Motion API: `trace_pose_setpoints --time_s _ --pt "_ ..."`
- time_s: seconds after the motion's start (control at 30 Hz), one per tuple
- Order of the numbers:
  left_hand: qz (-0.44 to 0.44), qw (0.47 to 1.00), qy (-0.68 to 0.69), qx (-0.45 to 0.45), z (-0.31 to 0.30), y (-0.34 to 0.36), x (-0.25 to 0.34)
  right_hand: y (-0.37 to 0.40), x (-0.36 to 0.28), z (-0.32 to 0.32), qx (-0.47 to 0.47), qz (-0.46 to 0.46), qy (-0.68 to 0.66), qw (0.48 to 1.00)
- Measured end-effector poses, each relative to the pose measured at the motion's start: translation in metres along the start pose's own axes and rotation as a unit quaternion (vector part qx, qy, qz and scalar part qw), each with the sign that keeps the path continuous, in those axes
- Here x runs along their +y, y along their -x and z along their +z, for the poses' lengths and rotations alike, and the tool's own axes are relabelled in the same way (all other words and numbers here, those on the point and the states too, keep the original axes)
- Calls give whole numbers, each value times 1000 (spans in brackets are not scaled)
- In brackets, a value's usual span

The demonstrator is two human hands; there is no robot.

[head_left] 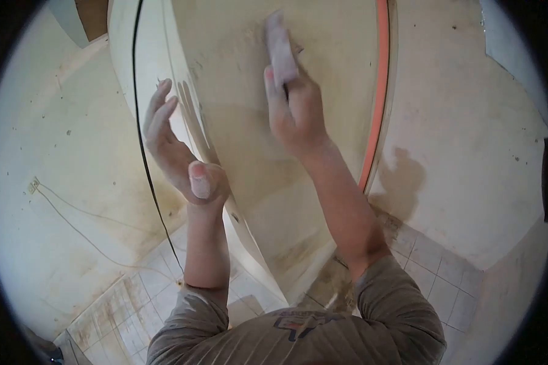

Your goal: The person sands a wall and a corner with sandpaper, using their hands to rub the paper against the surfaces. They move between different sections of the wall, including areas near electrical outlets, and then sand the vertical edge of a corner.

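A large cream-yellow panel (249,182) with worn, dusty patches stands in front of me. My right hand (301,109) is closed on a folded strip of pale pinkish-grey sandpaper (280,52), over the panel's upper part. The strip is slightly blurred, and brownish smudges show on the surface beside it. At the panel's left edge, my left hand (176,146) has its fingers stretched up and its thumb apart, with nothing in it. Pale dust covers its fingertips.
A black cable (141,134) hangs down left of the panel. An orange strip (376,103) runs along its right side. On the left wall is an outlet (34,185) with a thin cord. Below lies a stained tiled floor (438,286), and a plain wall (456,140) rises on the right.
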State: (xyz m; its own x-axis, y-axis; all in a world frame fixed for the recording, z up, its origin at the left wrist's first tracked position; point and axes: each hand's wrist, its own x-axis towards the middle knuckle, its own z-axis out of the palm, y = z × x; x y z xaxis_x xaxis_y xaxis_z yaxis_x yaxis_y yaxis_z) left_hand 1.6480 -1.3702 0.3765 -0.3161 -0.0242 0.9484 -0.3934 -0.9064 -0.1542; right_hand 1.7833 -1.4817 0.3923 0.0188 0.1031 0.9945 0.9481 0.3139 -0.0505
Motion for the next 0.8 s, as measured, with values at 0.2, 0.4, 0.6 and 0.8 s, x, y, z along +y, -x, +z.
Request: trace_pose_setpoints --time_s 0.2,0.4,0.6,0.8 --pt "-82 992 78 -58 -5 26 -16 42 -25 16 -72 -135 32 988" --pt "-100 991 64 -58 -9 27 -11 1 -48 15 -21 -81 -16 996" --pt "-58 995 12 -84 -18 25 -8 -18 -79 32 -2 -63 183 981" --pt "-71 993 58 -75 -21 24 -5 35 -69 26 -15 -30 161 986"
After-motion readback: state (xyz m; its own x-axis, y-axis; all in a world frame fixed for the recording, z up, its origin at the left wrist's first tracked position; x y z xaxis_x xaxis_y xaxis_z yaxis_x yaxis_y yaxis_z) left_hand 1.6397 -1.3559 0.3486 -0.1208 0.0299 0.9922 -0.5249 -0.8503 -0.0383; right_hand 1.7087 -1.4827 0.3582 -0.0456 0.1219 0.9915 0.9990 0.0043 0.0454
